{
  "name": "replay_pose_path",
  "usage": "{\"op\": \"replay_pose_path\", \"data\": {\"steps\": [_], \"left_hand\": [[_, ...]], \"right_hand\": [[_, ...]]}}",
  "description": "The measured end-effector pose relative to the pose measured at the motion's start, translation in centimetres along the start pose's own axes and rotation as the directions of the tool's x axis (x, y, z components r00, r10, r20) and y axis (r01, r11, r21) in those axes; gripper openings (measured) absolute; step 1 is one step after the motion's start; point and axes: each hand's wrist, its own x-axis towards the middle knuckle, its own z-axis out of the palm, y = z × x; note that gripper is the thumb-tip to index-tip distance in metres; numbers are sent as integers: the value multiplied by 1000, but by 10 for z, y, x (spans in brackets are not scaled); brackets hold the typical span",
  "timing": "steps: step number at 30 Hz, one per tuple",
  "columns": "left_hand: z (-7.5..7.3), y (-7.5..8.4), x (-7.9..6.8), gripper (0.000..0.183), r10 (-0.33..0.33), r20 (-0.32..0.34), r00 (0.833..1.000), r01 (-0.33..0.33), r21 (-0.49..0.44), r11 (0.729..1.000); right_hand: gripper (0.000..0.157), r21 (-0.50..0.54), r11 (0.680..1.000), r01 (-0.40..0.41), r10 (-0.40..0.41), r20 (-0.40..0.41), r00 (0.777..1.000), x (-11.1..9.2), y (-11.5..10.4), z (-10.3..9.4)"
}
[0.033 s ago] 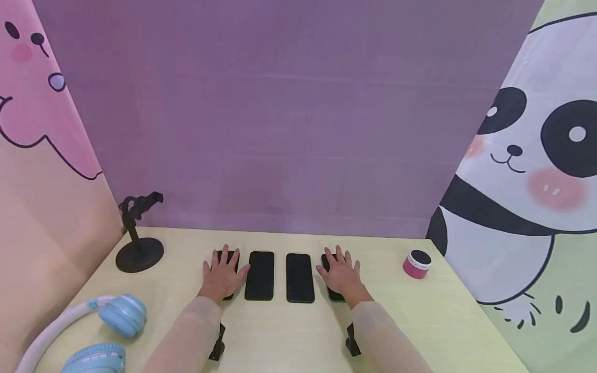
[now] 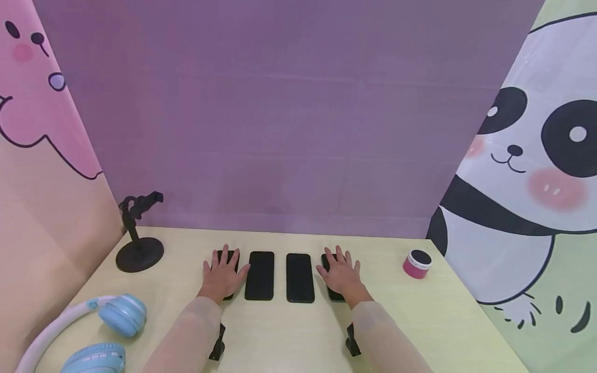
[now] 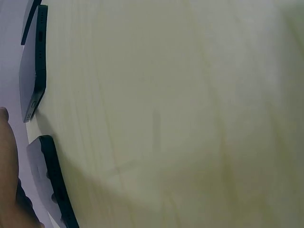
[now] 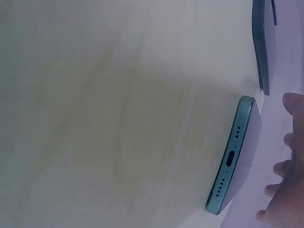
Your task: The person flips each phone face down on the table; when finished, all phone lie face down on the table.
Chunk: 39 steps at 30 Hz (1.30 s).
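- pale wood-grained table [image 2: 280, 342], plain purple backdrop [image 2: 298, 103]. how would those slim, black, glossy-faced phones [image 2: 259, 276] have handled?
- likely light, stiff, slippery, crackable; long edges were the best hold.
- fingers?
- splayed wide, gripping nothing: left hand [image 2: 221, 281] over leftmost phone [image 2: 229, 297], right hand [image 2: 342, 275] over rightmost phone [image 2: 335, 296]; contact, couldn't tell. other two lay between.

Two black phones [image 2: 259, 275] between left grip [image 2: 221, 278] and right grip [image 2: 343, 275]
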Motion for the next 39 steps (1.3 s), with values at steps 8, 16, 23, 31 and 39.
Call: {"op": "replay_pose_path", "data": {"steps": [8,16,23,31,39], "left_hand": [[1,1,1,70,10,-7,1000,-10,9,1000],[7,46,4,69,139,-74,988,-142,-28,990],[19,100,0,68,256,-69,964,-260,-62,964],[37,146,-6,67,314,-38,949,-316,-51,947],[57,175,-6,63,332,-63,941,-337,-158,928]], "right_hand": [[67,19,1000,0,0,-6,1000,-1,0,-4],[66,128,992,-20,24,-30,999,-7,14,-13],[68,245,969,-16,19,-12,1000,-17,28,-20],[66,296,955,-7,12,-16,1000,-26,42,-16],[60,386,922,-3,5,-3,1000,-34,51,-19]]}}
